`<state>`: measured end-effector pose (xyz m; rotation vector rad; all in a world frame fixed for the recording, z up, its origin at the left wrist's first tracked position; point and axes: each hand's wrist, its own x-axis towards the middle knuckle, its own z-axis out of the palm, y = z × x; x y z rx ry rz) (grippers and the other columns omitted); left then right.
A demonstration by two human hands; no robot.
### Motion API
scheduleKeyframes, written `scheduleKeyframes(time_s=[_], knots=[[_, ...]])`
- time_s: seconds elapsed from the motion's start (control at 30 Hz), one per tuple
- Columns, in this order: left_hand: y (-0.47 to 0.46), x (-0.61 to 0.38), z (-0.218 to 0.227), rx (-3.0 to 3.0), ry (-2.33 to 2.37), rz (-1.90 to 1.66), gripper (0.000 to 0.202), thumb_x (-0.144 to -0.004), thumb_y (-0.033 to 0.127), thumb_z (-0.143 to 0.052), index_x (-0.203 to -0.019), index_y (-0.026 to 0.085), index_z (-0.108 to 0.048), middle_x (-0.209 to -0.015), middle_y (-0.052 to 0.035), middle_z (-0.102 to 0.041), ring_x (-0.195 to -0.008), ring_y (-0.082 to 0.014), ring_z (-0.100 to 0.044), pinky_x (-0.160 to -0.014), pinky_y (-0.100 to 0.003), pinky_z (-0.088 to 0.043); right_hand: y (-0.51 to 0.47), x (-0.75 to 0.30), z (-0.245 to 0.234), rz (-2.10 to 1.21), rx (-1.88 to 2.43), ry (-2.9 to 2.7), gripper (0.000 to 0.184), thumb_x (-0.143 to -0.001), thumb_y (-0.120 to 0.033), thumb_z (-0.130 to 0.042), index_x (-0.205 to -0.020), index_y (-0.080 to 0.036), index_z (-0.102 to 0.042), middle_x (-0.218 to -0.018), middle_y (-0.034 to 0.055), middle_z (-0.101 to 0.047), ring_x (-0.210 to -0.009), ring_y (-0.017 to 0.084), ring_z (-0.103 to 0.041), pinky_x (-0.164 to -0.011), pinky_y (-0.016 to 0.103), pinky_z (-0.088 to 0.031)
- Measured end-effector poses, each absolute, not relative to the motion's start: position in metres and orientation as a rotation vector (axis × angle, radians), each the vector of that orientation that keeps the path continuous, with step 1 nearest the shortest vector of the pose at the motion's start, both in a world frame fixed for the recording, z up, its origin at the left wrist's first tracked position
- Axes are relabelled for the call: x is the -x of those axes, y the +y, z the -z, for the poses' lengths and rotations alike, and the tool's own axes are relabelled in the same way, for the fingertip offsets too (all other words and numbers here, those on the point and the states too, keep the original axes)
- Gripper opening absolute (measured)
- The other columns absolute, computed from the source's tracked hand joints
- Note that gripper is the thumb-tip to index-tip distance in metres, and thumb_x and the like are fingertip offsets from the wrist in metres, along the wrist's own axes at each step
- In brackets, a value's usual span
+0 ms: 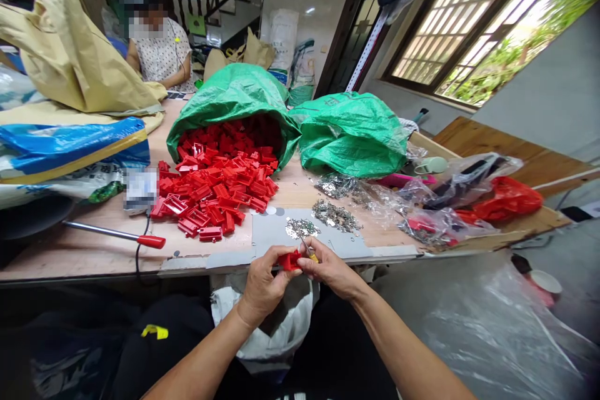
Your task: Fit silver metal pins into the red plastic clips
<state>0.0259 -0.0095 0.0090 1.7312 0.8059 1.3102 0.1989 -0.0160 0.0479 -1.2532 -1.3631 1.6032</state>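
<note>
My left hand (263, 284) is closed around a small red plastic part (289, 260), held just in front of the table edge. My right hand (328, 269) pinches a thin tool with a yellow handle (310, 255), its metal tip pointing up beside the red part. Both hands meet at the part. A large pile of the same red plastic parts (216, 184) spills from an open green bag (234, 97) on the wooden table (84, 250). Small metal pieces (302, 227) lie in heaps on a grey sheet (272, 231) just beyond my hands.
A second green bag (351, 131) lies to the right, with clear and red plastic bags (469, 200) past it. A red-handled screwdriver (117, 234) rests at the left. Paper sacks (70, 56) stand far left. Another person (159, 50) sits across the table. A white bag (285, 325) hangs below.
</note>
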Motion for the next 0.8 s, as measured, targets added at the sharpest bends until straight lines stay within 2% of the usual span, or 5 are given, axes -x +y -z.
scheduleKeyframes(time_s=[0.37, 0.47, 0.6, 0.7, 0.8], knots=[[-0.011, -0.028, -0.005, -1.434, 0.614, -1.192, 0.029, -0.076, 0.021, -0.070, -0.104, 0.021, -0.063, -0.105, -0.0081, -0.070, -0.095, -0.0209, -0.067, -0.086, -0.034, -0.052, -0.030, -0.203, -0.041, -1.699, 1.175, -1.133, 0.044, -0.068, -0.047, -0.075, -0.086, -0.020, -0.044, -0.063, -0.0076, -0.041, -0.048, 0.004, -0.032, -0.044, 0.018, -0.019], [-0.010, -0.027, -0.008, -1.312, 0.512, -1.212, 0.029, -0.074, 0.019, -0.071, -0.102, 0.020, -0.063, -0.106, -0.0085, -0.071, -0.097, -0.0217, -0.066, -0.087, -0.036, -0.051, -0.030, -0.198, -0.042, -1.775, 1.105, -1.049, 0.045, -0.066, -0.047, -0.076, -0.084, -0.020, -0.044, -0.062, -0.0085, -0.040, -0.044, 0.003, -0.027, -0.042, 0.018, -0.016], [-0.003, -0.025, -0.014, -1.062, 0.497, -1.306, 0.030, -0.069, 0.018, -0.075, -0.095, 0.020, -0.061, -0.099, -0.0066, -0.072, -0.092, -0.0207, -0.068, -0.084, -0.034, -0.053, -0.016, -0.193, -0.048, -1.801, 1.077, -1.107, 0.041, -0.071, -0.049, -0.071, -0.084, -0.020, -0.045, -0.058, -0.0092, -0.040, -0.042, 0.003, -0.025, -0.041, 0.018, -0.015], [0.008, -0.020, -0.021, -0.830, 0.568, -1.446, 0.033, -0.068, 0.020, -0.077, -0.096, 0.021, -0.058, -0.094, -0.0026, -0.072, -0.087, -0.0170, -0.068, -0.084, -0.031, -0.052, 0.010, -0.197, -0.052, -1.542, 1.218, -1.295, 0.034, -0.079, -0.050, -0.062, -0.087, -0.020, -0.047, -0.070, -0.0042, -0.055, -0.043, 0.004, -0.031, -0.043, 0.019, -0.022], [0.020, -0.013, -0.027, -0.655, 0.633, -1.524, 0.037, -0.067, 0.022, -0.077, -0.098, 0.022, -0.058, -0.089, 0.0014, -0.071, -0.082, -0.0125, -0.067, -0.082, -0.027, -0.051, 0.038, -0.207, -0.053, -0.982, 1.512, -1.544, 0.025, -0.083, -0.043, -0.054, -0.078, -0.018, -0.053, -0.072, -0.0002, -0.061, -0.053, 0.009, -0.044, -0.052, 0.022, -0.033]])
